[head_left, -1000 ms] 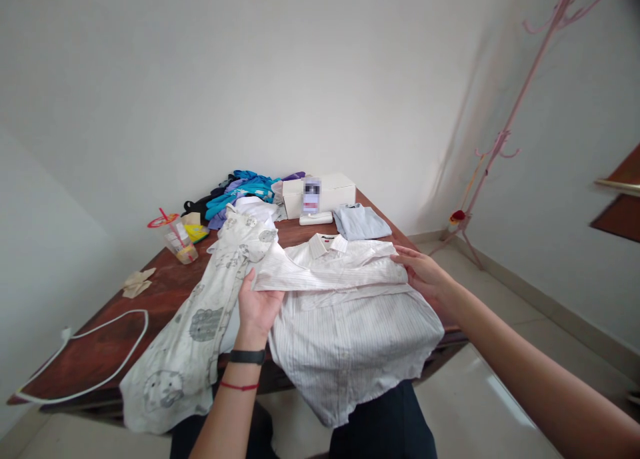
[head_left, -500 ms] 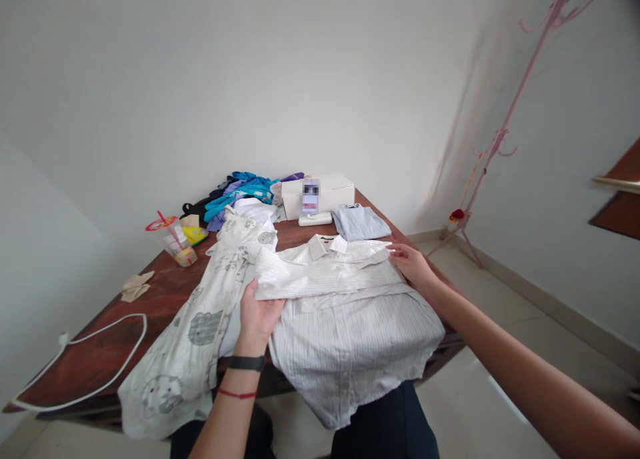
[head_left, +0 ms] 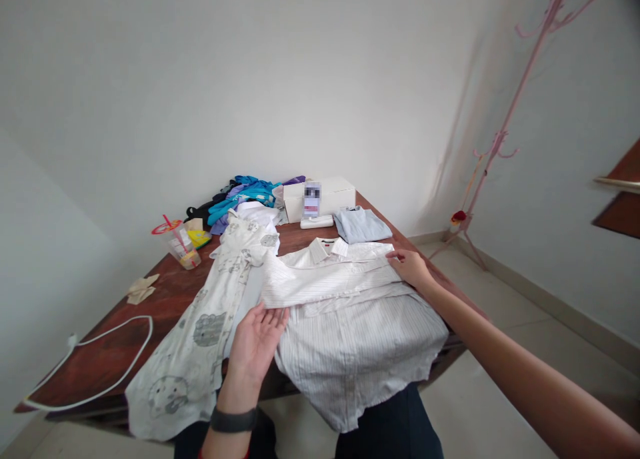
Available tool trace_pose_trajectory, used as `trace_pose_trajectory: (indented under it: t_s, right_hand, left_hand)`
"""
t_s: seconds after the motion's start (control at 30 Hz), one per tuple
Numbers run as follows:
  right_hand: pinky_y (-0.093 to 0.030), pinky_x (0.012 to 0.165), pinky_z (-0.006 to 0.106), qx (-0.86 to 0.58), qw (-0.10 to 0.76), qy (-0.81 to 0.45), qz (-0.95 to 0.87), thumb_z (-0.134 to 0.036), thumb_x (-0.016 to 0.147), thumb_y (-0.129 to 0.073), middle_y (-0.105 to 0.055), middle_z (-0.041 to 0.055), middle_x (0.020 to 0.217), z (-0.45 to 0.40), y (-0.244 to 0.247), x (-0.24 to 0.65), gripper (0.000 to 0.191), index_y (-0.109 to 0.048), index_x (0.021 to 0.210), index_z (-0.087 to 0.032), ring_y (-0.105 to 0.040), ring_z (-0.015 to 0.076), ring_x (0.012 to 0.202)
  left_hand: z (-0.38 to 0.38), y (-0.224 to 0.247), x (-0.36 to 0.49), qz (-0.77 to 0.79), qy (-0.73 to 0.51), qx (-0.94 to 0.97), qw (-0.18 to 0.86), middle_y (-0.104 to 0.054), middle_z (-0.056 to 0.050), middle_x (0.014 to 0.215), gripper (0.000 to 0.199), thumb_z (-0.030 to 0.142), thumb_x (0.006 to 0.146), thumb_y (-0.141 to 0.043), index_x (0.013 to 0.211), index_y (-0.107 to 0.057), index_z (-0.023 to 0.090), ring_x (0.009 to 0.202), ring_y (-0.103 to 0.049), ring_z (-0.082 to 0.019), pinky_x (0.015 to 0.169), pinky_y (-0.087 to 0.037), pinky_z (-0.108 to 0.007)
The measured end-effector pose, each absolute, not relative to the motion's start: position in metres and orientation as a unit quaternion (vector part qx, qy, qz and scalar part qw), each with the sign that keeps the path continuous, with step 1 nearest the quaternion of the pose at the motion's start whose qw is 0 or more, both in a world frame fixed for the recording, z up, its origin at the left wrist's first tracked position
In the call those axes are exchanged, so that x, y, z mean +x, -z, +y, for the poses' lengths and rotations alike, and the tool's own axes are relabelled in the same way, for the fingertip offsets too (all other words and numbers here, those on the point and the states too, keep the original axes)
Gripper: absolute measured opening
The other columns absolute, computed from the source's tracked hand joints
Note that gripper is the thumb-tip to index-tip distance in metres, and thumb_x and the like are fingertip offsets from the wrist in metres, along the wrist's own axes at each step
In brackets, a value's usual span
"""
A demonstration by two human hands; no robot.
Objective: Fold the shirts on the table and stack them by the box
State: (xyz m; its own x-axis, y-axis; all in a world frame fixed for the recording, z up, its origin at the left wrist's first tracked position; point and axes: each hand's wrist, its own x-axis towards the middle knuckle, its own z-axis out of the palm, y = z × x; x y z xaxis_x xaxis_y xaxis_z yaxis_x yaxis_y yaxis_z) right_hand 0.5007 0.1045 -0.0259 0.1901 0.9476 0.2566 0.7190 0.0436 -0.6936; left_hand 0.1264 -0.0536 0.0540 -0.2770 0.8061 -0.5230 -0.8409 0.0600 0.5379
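Note:
A white striped button-up shirt (head_left: 350, 325) lies front up, its collar towards the wall and its hem hanging over the table's near edge. The sleeves are folded across its chest. My left hand (head_left: 256, 339) is palm up and open, its stretched fingertips at the lower edge of the folded sleeve fabric on the left. At the shirt's right side, my right hand (head_left: 411, 268) pinches the fabric near the shoulder. Left of the shirt is a long white garment with grey animal prints (head_left: 210, 329), also hanging over the edge.
On the table (head_left: 107, 359) are a white cable (head_left: 147, 335), a crumpled tissue (head_left: 142, 289) and a plastic cup with a straw (head_left: 183, 247). Behind lie a clothes pile (head_left: 250, 191), a white box (head_left: 337, 195), a phone (head_left: 312, 200) and a folded light-blue garment (head_left: 363, 224). A pink coat stand (head_left: 520, 92) is right.
My left hand has drawn slightly down and its fingers have opened from the sleeve edge. My right hand has shifted slightly on the shirt's right side. The view has moved a little.

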Motion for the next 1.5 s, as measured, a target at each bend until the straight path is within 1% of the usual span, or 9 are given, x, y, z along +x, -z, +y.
trace_pose_trajectory:
  t_s: [0.13, 0.27, 0.4, 0.53, 0.8, 0.93, 1.03, 1.33, 1.5]
  right_hand:
    - [-0.046, 0.074, 0.029, -0.664, 0.357, -0.136, -0.643, -0.024, 0.081, -0.057, -0.077, 0.0081, 0.091, 0.103, 0.024, 0.496, 0.026, -0.079, 0.095, -0.017, -0.069, 0.0224, 0.082]
    - [-0.047, 0.075, 0.03, -0.657, 0.39, -0.159, -0.625, -0.025, 0.079, -0.058, -0.077, 0.0077, 0.087, 0.106, 0.026, 0.499, 0.026, -0.079, 0.093, -0.016, -0.068, 0.023, 0.082]
    - [-0.048, 0.065, 0.028, -0.631, 0.454, -0.247, -0.579, -0.032, 0.076, -0.063, -0.074, 0.0064, 0.075, 0.111, 0.032, 0.511, 0.032, -0.079, 0.096, -0.013, -0.066, 0.0211, 0.072]
    - [-0.049, 0.062, 0.026, -0.578, 0.524, -0.3, -0.549, -0.036, 0.076, -0.066, -0.076, 0.0094, 0.085, 0.11, 0.018, 0.514, 0.037, -0.077, 0.101, -0.011, -0.066, 0.0188, 0.071]
    - [-0.05, 0.059, 0.026, -0.495, 0.599, -0.308, -0.549, -0.042, 0.076, -0.073, -0.074, 0.0064, 0.084, 0.1, -0.096, 0.497, 0.043, -0.076, 0.109, -0.014, -0.064, 0.0156, 0.066]
    - [-0.049, 0.056, 0.024, -0.477, 0.623, -0.312, -0.537, -0.041, 0.073, -0.076, -0.072, 0.0035, 0.08, 0.097, -0.131, 0.506, 0.042, -0.075, 0.108, -0.016, -0.061, 0.0135, 0.062]
    - [-0.051, 0.056, 0.024, -0.473, 0.63, -0.316, -0.529, -0.04, 0.073, -0.077, -0.072, 0.0034, 0.081, 0.095, -0.137, 0.518, 0.04, -0.075, 0.107, -0.018, -0.063, 0.0144, 0.065]
    - [-0.055, 0.055, 0.024, -0.45, 0.65, -0.353, -0.5, -0.031, 0.076, -0.075, -0.071, 0.003, 0.08, 0.088, -0.154, 0.507, 0.027, -0.073, 0.101, -0.021, -0.065, 0.0153, 0.065]
    - [-0.054, 0.053, 0.022, -0.412, 0.657, -0.349, -0.527, -0.03, 0.077, -0.076, -0.069, 0.0016, 0.079, 0.092, -0.181, 0.479, 0.026, -0.071, 0.1, -0.02, -0.064, 0.0134, 0.064]
  left_hand:
    - [-0.072, -0.047, 0.122, 0.446, -0.684, 0.006, 0.577, -0.069, -0.015, 0.109, 0.021, 0.007, 0.093, -0.045, 0.101, -0.063, 0.015, 0.102, -0.071, -0.022, 0.096, -0.059, -0.046]
    - [-0.1, -0.028, 0.118, 0.495, -0.678, 0.182, 0.512, -0.065, -0.015, 0.131, 0.025, 0.013, 0.092, -0.054, 0.111, -0.07, 0.018, 0.126, -0.062, -0.025, 0.11, -0.049, -0.045]
    - [-0.123, -0.03, 0.107, 0.562, -0.566, 0.536, 0.276, -0.057, -0.008, 0.146, 0.025, 0.031, 0.091, -0.067, 0.113, -0.075, 0.025, 0.141, -0.047, -0.028, 0.119, -0.038, -0.043]
    - [-0.095, -0.065, 0.094, 0.52, -0.449, 0.719, 0.105, -0.066, -0.008, 0.133, 0.026, 0.033, 0.097, -0.057, 0.116, -0.073, 0.025, 0.128, -0.058, -0.025, 0.115, -0.042, -0.043]
    - [0.07, -0.11, 0.11, 0.459, -0.214, 0.853, 0.128, -0.061, -0.013, 0.142, 0.053, 0.05, 0.091, -0.059, 0.132, -0.063, 0.016, 0.13, -0.057, -0.029, 0.112, -0.041, -0.04]
    - [0.113, -0.097, 0.102, 0.479, -0.049, 0.852, 0.204, -0.074, -0.01, 0.112, 0.065, 0.064, 0.081, -0.066, 0.127, -0.066, 0.019, 0.099, -0.068, -0.028, 0.085, -0.049, -0.033]
    - [0.124, -0.08, 0.082, 0.509, -0.051, 0.833, 0.209, -0.074, -0.008, 0.1, 0.073, 0.071, 0.074, -0.068, 0.124, -0.067, 0.019, 0.087, -0.067, -0.025, 0.076, -0.047, -0.029]
    - [0.127, -0.071, 0.064, 0.534, -0.093, 0.817, 0.198, -0.069, -0.015, 0.123, 0.074, 0.066, 0.072, -0.073, 0.126, -0.066, 0.015, 0.11, -0.065, -0.032, 0.096, -0.046, -0.035]
    - [0.083, -0.077, 0.118, 0.473, -0.263, 0.827, 0.153, -0.042, -0.017, 0.158, 0.083, 0.062, 0.082, -0.067, 0.149, -0.046, 0.018, 0.147, -0.037, -0.035, 0.12, -0.024, -0.044]
